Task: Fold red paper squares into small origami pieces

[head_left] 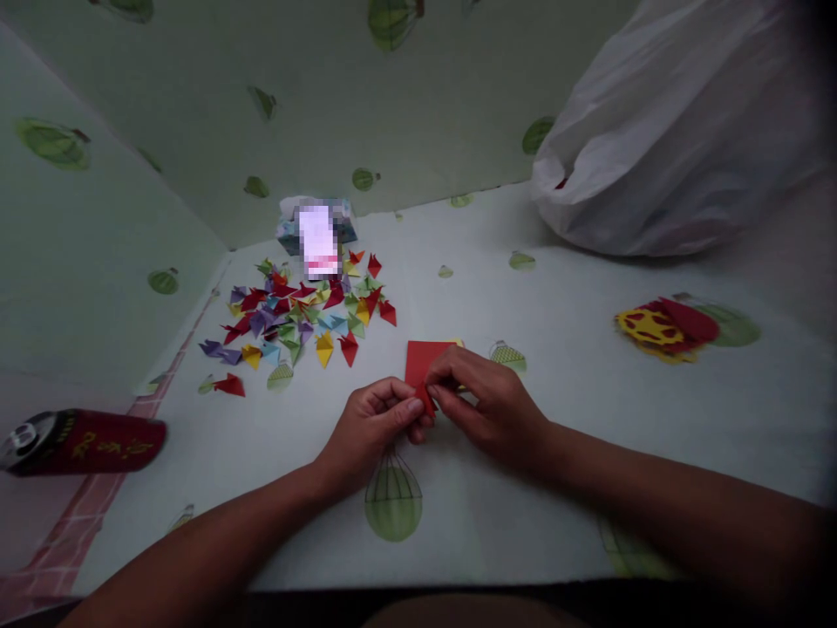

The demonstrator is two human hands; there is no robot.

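Between my two hands is a small piece of folded red paper [425, 399], partly hidden by the fingers. My left hand [383, 419] pinches it from the left between thumb and fingers. From the right, my right hand [487, 397] grips its upper edge with thumb and forefinger. Just behind the hands lies a stack of square paper [428, 356], red on top with a yellow edge showing at the right. Many small folded paper pieces [288, 314] in red, purple, green, yellow and blue are spread over the table to the far left.
A lit phone [318, 240], blurred out, leans on a tissue box [286, 228] by the wall. A red can [91, 442] stands at the left edge. At the right are yellow and red cut-out decorations [660, 330] and a large white plastic bag [667, 148].
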